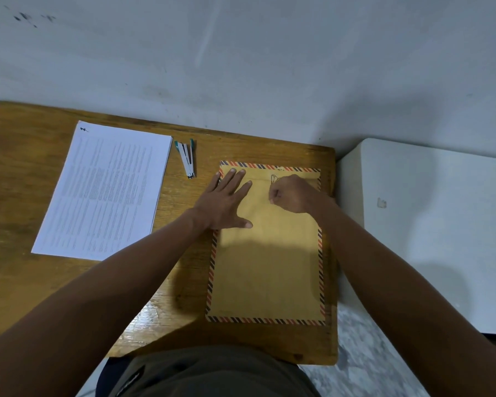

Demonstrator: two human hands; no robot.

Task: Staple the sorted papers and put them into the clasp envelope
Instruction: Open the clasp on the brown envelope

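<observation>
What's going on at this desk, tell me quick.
A person is working on the clasp envelope lying on the wooden desk. The left hand presses it flat while the right hand fingers the clasp near the top. The paper stack and stapler sit untouched to the left.

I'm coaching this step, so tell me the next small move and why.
Probably lift the flap open. The right hand is curled at the clasp while the left hand presses the envelope flat; the papers and stapler lie untouched.
</observation>
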